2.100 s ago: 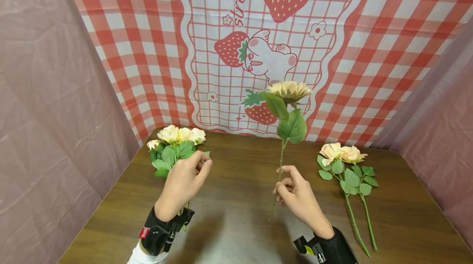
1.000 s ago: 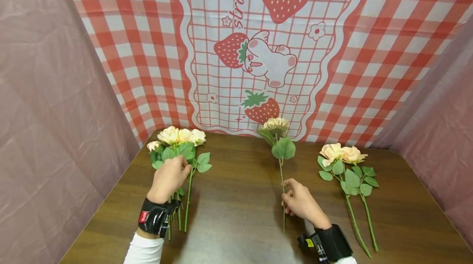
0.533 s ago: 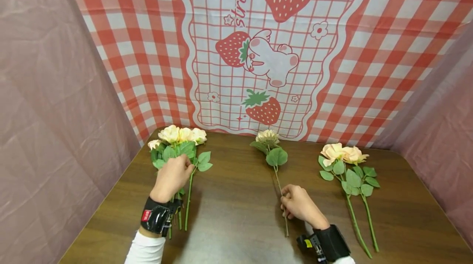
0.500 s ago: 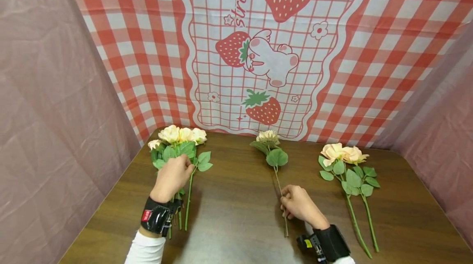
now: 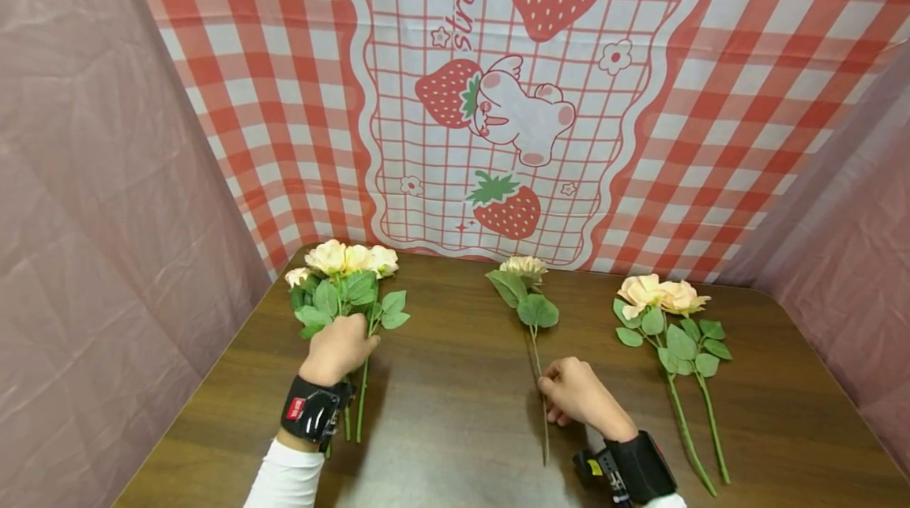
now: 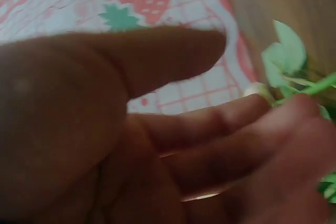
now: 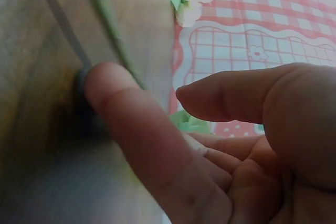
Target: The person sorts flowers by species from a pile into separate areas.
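Laying-out looks largely done, anything left being unclear: the single flower (image 5: 538, 310) appears set on the tabletop (image 5: 455, 397), the bunch (image 5: 358, 287) to its left, the flower pair (image 5: 680, 343) to its right, right hand (image 5: 579, 393) loosely parted by its stem (image 5: 535, 346), left hand (image 5: 341, 348) spread, well left of it.

The brown wood-grained surface (image 5: 455, 413) carries cream roses (image 5: 358, 285) at left, two peach roses (image 5: 679, 342) at right. A pale flower (image 5: 537, 310) is between; contact unclear.
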Demonstrator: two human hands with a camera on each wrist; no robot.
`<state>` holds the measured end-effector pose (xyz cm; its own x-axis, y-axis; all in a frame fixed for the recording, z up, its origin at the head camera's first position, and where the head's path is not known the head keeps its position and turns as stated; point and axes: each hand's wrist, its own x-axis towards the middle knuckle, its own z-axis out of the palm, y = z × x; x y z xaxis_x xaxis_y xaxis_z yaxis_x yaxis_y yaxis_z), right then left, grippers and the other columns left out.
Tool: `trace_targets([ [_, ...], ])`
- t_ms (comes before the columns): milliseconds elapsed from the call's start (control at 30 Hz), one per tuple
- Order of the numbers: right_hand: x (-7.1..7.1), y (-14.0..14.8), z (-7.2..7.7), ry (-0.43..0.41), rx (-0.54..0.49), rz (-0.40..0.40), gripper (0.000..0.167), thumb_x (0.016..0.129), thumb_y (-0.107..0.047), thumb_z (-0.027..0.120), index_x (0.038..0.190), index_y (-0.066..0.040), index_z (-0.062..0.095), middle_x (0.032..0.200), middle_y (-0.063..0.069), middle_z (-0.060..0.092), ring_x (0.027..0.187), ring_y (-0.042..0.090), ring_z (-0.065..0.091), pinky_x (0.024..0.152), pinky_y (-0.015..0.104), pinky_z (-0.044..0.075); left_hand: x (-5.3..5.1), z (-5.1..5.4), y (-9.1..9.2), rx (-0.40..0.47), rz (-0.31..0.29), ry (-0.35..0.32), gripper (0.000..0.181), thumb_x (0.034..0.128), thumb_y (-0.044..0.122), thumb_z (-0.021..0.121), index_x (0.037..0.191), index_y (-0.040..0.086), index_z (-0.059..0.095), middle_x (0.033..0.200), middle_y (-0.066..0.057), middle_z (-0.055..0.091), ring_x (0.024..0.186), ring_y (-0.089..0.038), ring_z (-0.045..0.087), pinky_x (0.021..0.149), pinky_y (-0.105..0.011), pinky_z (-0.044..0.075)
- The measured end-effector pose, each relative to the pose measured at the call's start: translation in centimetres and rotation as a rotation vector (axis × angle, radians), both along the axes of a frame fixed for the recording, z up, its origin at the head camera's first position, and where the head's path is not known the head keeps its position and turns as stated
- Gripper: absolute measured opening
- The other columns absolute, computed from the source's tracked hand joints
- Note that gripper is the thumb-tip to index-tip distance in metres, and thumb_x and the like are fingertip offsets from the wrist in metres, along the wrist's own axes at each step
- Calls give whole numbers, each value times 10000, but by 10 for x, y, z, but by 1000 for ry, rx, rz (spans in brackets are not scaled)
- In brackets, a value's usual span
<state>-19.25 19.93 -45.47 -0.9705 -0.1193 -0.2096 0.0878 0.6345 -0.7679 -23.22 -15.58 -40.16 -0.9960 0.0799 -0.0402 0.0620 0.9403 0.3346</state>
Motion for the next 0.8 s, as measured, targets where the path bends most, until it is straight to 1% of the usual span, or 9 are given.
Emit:
trace_targets([
  [100, 1, 0, 2, -9, 14, -18, 120, 945, -46, 573, 943, 24, 670, 639, 113, 614, 489, 196, 624, 446, 327, 526, -2, -6, 0, -61, -6, -71, 257, 892, 286, 696, 782, 65, 623, 831, -145, 679, 704, -287, 647, 570, -477, 506],
  [200, 2, 0, 4, -9, 34, -14, 125, 949, -51, 577, 986, 28, 667, 649, 111, 611, 499, 196, 624, 449, 326, 524, -3, -11, 1, -93, -15, -103, 243, 862, 277, 724, 840, 43, 665, 901, -158, 705, 757, -318, 674, 604, -506, 522],
  [267, 2, 0, 6, 11, 60, -2, 132, 947, -54, 577, 1007, 24, 665, 643, 98, 607, 499, 193, 615, 447, 321, 513, -3, -15, 3, -110, -27, -115, 236, 828, 268, 748, 836, 43, 678, 909, -157, 711, 769, -321, 681, 613, -514, 525],
  [333, 3, -1, 8, 49, 84, 16, 148, 944, -57, 574, 1032, 23, 662, 633, 78, 609, 499, 191, 605, 444, 314, 497, -3, -19, 4, -136, -37, -116, 229, 793, 255, 773, 826, 47, 686, 910, -156, 716, 782, -324, 685, 627, -524, 527],
  [433, 5, -2, 15, 134, 114, 47, 180, 939, -56, 566, 1067, 29, 660, 613, 42, 608, 502, 173, 584, 453, 289, 455, -4, -24, 7, -175, -44, -117, 212, 756, 220, 794, 821, 46, 693, 896, -161, 717, 782, -325, 686, 641, -527, 531],
  [533, 8, -3, 22, 201, 123, 69, 206, 945, -55, 559, 1097, 36, 663, 613, 19, 610, 510, 137, 567, 480, 261, 423, -7, -29, 9, -203, -32, -122, 174, 770, 159, 770, 872, 35, 702, 924, -177, 717, 804, -348, 689, 654, -529, 532],
  [633, 10, -5, 28, 224, 129, 76, 216, 957, -66, 555, 1116, 30, 666, 610, 7, 602, 515, 118, 548, 509, 244, 400, -11, -33, 11, -216, -17, -124, 132, 808, 90, 710, 924, 27, 708, 959, -189, 716, 830, -370, 690, 664, -532, 533],
  [733, 11, -6, 30, 227, 128, 86, 216, 967, -75, 554, 1124, 24, 664, 597, -7, 583, 507, 122, 523, 505, 243, 379, -12, -35, 12, -213, -1, -114, 123, 828, 43, 658, 936, 25, 714, 967, -196, 717, 839, -383, 691, 666, -536, 536],
  [800, 12, -6, 31, 227, 123, 95, 215, 971, -76, 552, 1126, 23, 662, 580, -19, 562, 498, 126, 506, 499, 242, 364, -12, -36, 12, -200, 10, -107, 121, 828, 35, 649, 929, 23, 716, 960, -200, 717, 834, -390, 692, 659, -539, 537],
])
